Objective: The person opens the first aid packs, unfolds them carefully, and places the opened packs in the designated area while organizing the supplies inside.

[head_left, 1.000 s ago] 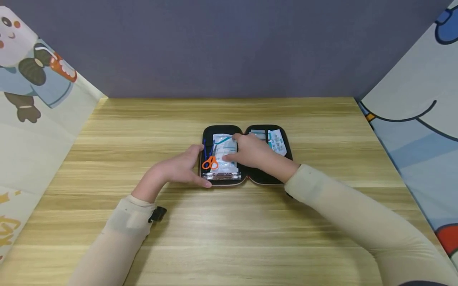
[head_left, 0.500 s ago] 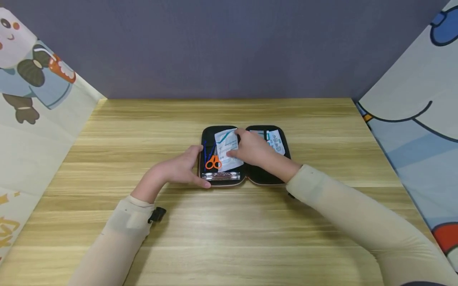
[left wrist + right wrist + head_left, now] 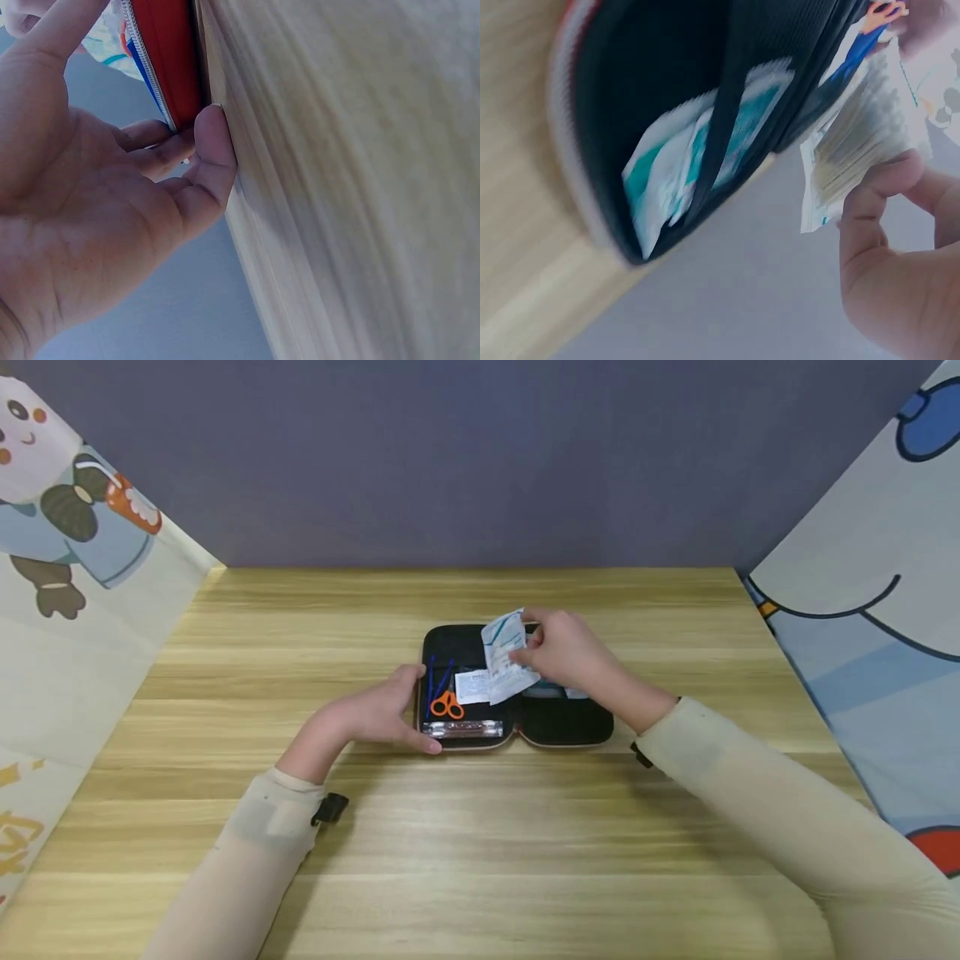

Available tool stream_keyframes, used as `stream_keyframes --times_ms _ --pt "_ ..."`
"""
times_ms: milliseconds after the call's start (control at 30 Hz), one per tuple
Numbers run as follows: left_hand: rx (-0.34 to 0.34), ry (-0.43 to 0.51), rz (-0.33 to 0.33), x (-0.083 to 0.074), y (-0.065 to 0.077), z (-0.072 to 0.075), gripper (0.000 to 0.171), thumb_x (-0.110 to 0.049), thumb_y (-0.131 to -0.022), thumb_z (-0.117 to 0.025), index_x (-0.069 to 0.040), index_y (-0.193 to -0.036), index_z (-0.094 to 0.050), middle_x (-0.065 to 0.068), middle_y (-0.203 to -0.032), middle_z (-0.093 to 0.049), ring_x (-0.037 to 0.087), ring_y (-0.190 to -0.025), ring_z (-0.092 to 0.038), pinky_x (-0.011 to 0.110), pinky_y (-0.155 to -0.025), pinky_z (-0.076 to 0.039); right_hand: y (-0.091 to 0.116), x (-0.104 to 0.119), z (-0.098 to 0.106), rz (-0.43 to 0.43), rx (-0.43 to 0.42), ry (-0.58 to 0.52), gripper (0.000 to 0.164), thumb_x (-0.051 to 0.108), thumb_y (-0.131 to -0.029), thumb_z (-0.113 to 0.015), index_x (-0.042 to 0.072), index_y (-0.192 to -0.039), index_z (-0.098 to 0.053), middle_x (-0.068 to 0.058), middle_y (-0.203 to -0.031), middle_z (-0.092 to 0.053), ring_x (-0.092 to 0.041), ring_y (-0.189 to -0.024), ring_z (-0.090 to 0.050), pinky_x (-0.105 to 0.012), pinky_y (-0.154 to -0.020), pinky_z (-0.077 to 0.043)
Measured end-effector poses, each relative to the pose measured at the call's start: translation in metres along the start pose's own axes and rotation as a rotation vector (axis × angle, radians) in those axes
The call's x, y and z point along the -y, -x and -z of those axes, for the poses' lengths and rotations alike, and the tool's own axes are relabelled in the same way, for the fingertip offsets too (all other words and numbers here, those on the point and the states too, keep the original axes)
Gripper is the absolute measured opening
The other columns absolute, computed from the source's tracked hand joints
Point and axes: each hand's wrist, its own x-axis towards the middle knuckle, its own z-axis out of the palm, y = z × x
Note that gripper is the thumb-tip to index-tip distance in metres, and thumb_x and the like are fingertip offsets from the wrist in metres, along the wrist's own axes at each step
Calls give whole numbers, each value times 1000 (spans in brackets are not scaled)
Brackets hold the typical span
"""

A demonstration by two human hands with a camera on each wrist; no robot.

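Note:
An unzipped first-aid case (image 3: 457, 643), red outside and black inside, lies open flat on the table. My left hand (image 3: 378, 710) holds its left side, thumb at the near corner and fingers along the edge. Above the middle of the case, my right hand (image 3: 573, 652) pinches a white and teal packet of cotton swabs (image 3: 504, 647) between thumb and fingers; the swab sticks show through its clear side in the right wrist view. Orange-handled scissors (image 3: 446, 705), a slim blue V-shaped piece (image 3: 432, 672) and a small white packet (image 3: 472, 687) lie in the left half.
A shiny clear-wrapped strip (image 3: 462, 729) lies along the near edge of the left half. White and teal packets (image 3: 667, 165) sit under a black strap (image 3: 727, 97) in the right half. The wooden table (image 3: 450, 843) ends at a grey panel (image 3: 480, 460) behind.
The packet of cotton swabs has come up out of the left half, moving right and away in my right hand, baring a small white packet. My left hand stays at the case.

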Motion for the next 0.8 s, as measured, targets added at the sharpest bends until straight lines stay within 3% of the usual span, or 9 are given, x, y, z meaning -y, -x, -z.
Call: stream_keyframes --times_ms 333,567,800 --pt "6 0 2 1 -1 -1 137 -49 -79 -93 5 -167 -3 32 -175 -9 46 -164 -15 58 -134 -19 17 -51 40 -58 -63 24 63 29 -104 -70 4 -158 -48 -16 -110 -71 -19 -68 -62 -35 -60 -50" --pt "11 13 11 2 1 -1 138 -50 -78 -93 4 -168 -2 31 -175 -8 46 -164 -14 58 -134 -18 21 -86 38 -91 -60 59 61 28 -103 -70 -2 -153 -51 -19 -110 -70 -19 -66 -63 -34 -60 -51" --pt "17 6 10 2 1 0 139 -52 -79 -92 3 -168 0 30 -176 -5 46 -165 -13 58 -134 -18 24 -99 34 -98 -30 97 60 28 -103 -71 -2 -152 -53 -21 -112 -72 -18 -66 -63 -33 -60 -49"
